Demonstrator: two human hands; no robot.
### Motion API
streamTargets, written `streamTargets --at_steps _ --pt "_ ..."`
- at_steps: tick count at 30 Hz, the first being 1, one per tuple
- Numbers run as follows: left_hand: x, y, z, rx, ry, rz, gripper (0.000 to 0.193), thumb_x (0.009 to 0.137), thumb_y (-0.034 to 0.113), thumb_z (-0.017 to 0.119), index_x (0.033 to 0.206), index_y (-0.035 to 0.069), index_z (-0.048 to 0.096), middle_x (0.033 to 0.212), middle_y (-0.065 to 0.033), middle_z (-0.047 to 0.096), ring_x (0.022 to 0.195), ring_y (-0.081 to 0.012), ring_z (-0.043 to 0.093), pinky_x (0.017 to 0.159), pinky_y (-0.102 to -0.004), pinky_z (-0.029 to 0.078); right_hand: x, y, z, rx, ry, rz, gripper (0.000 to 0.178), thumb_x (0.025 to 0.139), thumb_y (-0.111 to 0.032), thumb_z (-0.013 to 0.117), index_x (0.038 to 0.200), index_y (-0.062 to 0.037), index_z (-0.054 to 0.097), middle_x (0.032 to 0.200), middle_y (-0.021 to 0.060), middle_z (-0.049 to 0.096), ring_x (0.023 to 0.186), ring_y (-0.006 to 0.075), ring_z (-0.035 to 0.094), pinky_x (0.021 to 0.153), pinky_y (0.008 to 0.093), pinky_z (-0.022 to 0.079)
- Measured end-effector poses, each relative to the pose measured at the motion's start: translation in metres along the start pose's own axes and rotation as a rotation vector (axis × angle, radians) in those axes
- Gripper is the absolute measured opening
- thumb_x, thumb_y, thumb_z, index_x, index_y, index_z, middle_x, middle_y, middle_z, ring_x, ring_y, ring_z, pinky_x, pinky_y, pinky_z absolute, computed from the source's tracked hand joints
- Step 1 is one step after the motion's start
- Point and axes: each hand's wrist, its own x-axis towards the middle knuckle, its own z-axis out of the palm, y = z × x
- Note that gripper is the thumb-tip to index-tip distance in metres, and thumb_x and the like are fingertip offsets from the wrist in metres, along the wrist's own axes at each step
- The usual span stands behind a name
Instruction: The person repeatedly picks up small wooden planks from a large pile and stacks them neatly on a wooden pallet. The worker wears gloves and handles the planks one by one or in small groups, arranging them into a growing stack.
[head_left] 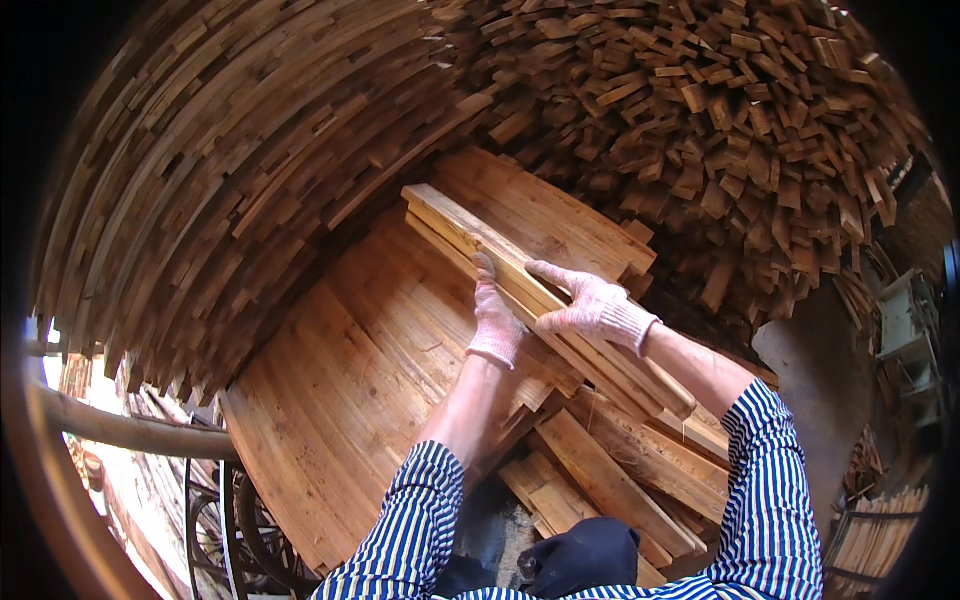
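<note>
Both hands wear knitted, pinkish-white gloves and are clamped on one bundle of long boards (455, 222). The right hand (600, 308) spans the bundle, forefinger across the top and thumb on the near side. The left hand (497, 325) grips from the near side, its thumb upright against the wood; its other fingers are hidden, so how far they curl I cannot tell. The bundle slants from upper left to lower right, its far end above a wooden platform (330, 390) and its near end above some loose planks (610, 480).

The held boards are straight, narrow and square-edged, pale on top and yellower along the side. The platform is smooth, brown and grained, made of strips laid edge to edge. The loose planks are rougher, lying at uneven angles.

At least two boards are in the bundle. Two big wood stacks rise behind: a layered, curving-looking one (220, 190) on the left, and one of jutting ends (710, 120) on the right, their pieces too many to count. Two striped sleeves (770, 470) cover the arms.
</note>
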Motion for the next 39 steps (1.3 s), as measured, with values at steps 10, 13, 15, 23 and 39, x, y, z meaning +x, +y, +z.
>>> streamTargets --at_steps 10,13,15,23,39 --pt "0.019 0.008 -0.016 -0.025 -0.188 -0.079 0.093 0.077 0.073 0.072 0.137 0.008 0.043 0.128 -0.0193 0.054 0.113 -0.0357 0.059 0.089 -0.0441 0.058 0.128 0.078 -0.156 -0.409 0.226 0.046 0.081 0.075 -0.024 0.08 0.15 -0.0313 0.05 0.149 0.008 0.056 0.135 0.025 0.053 0.115 0.0302 0.04" --pt "0.022 0.008 -0.016 -0.162 -0.251 -0.147 0.081 0.077 0.062 0.08 0.131 0.01 0.049 0.121 -0.0157 0.058 0.106 -0.0356 0.062 0.084 -0.0444 0.06 0.173 0.116 -0.155 -0.44 0.281 0.137 0.06 0.089 -0.043 0.071 0.146 -0.0303 0.056 0.148 0.0101 0.055 0.137 0.0297 0.051 0.114 0.0356 0.039" --pt "0.024 0.004 -0.014 -0.163 -0.256 -0.154 0.075 0.079 0.058 0.081 0.129 0.01 0.051 0.119 -0.0149 0.058 0.108 -0.0363 0.062 0.085 -0.0453 0.06 0.198 0.138 -0.155 -0.491 0.311 0.138 0.049 0.098 -0.052 0.056 0.142 -0.0288 0.06 0.145 0.0108 0.059 0.135 0.032 0.052 0.112 0.0376 0.041" --pt "0.026 0.001 -0.013 -0.152 -0.263 -0.181 0.072 0.087 0.061 0.071 0.13 0.007 0.052 0.124 -0.0182 0.059 0.111 -0.0386 0.062 0.086 -0.0459 0.058 0.237 0.129 -0.146 -0.87 0.283 0.183 0.046 0.1 -0.035 0.052 0.145 -0.0297 0.056 0.144 0.0141 0.056 0.129 0.0336 0.056 0.106 0.0411 0.047" --pt "-0.004 -0.058 0.022 0.807 -0.286 -0.065 0.092 0.092 0.073 0.053 0.144 -0.002 0.044 0.13 -0.0258 0.061 0.12 -0.0356 0.06 0.106 -0.0454 0.047 -0.111 0.074 0.069 0.201 0.368 -0.043 0.085 0.096 -0.035 0.062 0.163 -0.0154 0.014 0.132 0.0238 0.056 0.098 0.0302 0.066 0.083 0.04 0.058"
